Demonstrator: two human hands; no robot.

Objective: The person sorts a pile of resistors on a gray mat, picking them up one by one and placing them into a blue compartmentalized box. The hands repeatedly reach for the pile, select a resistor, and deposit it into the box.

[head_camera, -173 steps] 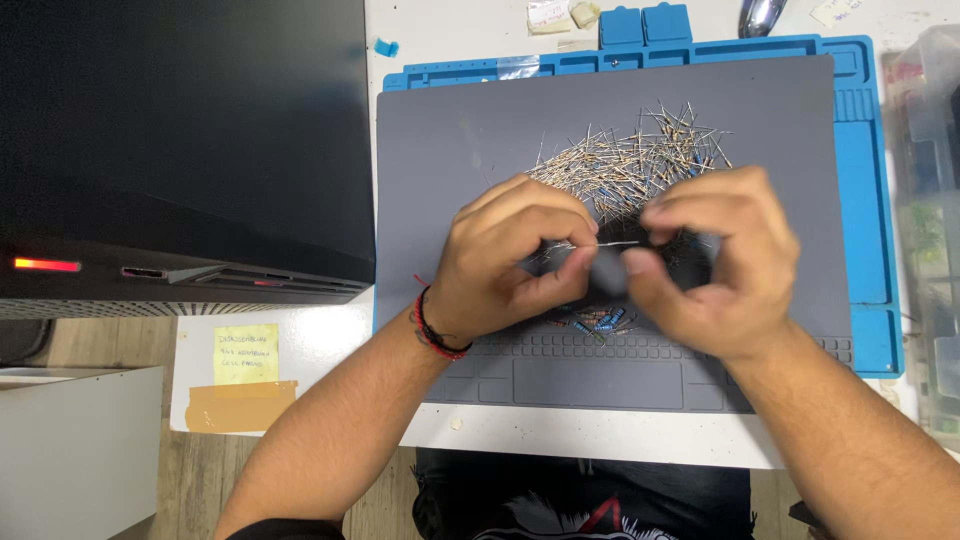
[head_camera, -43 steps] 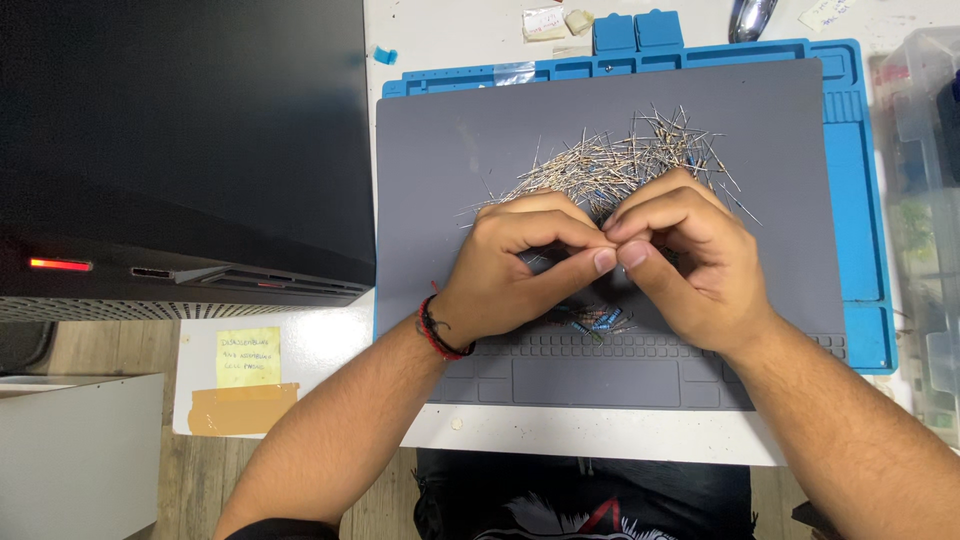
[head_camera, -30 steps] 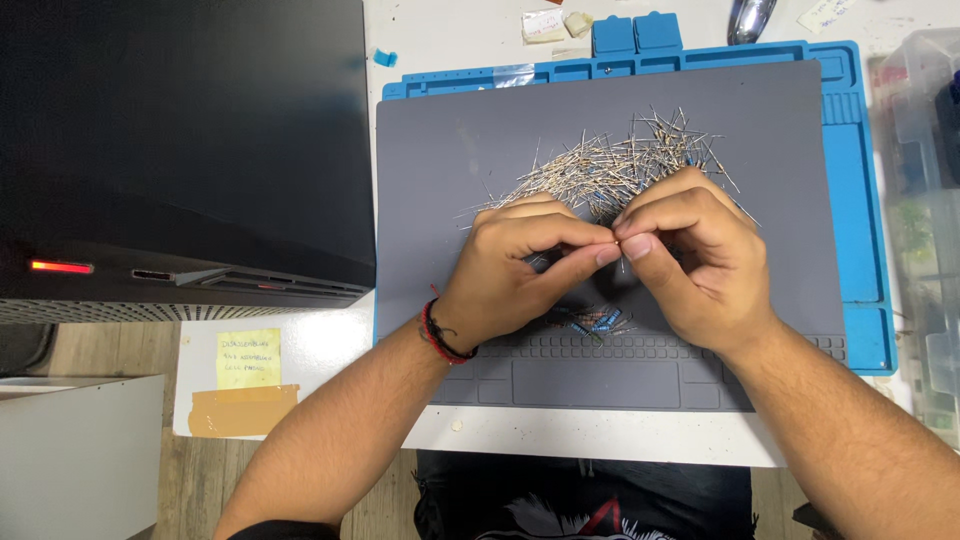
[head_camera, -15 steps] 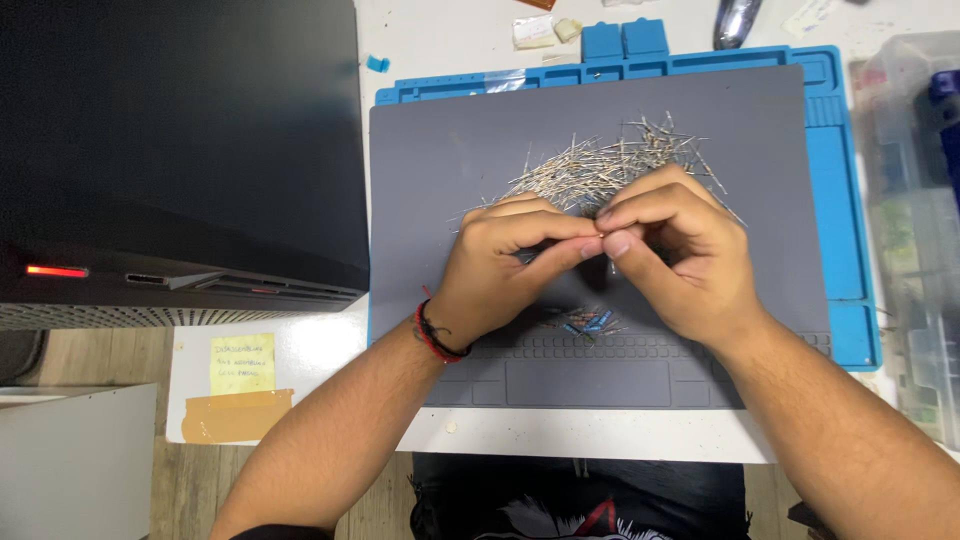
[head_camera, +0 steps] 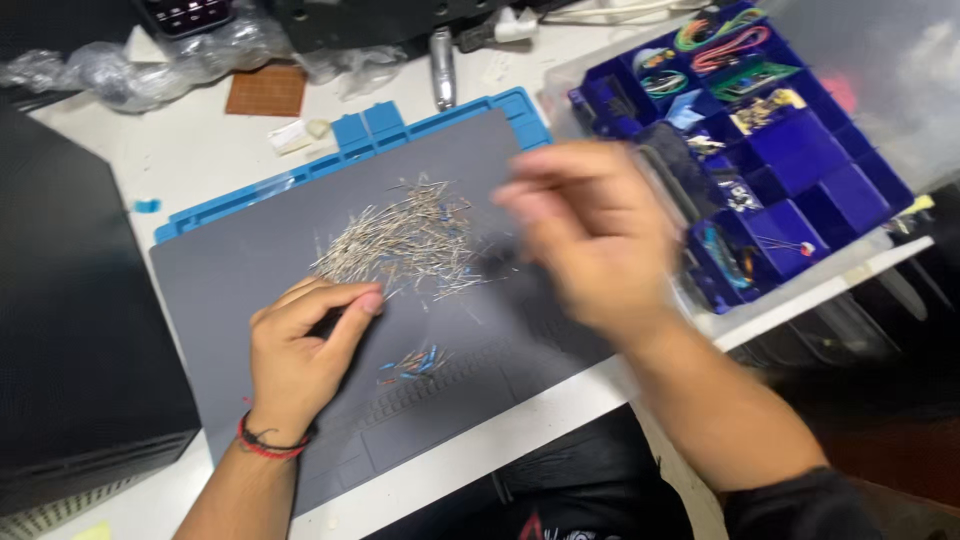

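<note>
My left hand (head_camera: 300,345) rests on the grey work mat (head_camera: 240,270), fingers curled together, fingertips just below a pile of thin metal-legged components (head_camera: 400,240). Nothing shows in it. A red and black band sits on its wrist. My right hand (head_camera: 590,235) is lifted above the mat's right edge and blurred by motion, close to a blue compartment box (head_camera: 780,150). Its fingers point left and look pinched; whether they hold anything is unclear. A few small blue components (head_camera: 412,362) lie on the mat between my hands.
The blue box holds small parts and coiled wires in several compartments. A blue tray edge (head_camera: 360,140) frames the mat. A black case (head_camera: 60,330) stands at the left. A brown perforated board (head_camera: 265,92), plastic bags and a metal tool (head_camera: 442,60) lie at the back.
My hands have parted. The right hand has swung away to the right toward the blue box, and the left hand has dropped onto the mat. The view has turned right.
</note>
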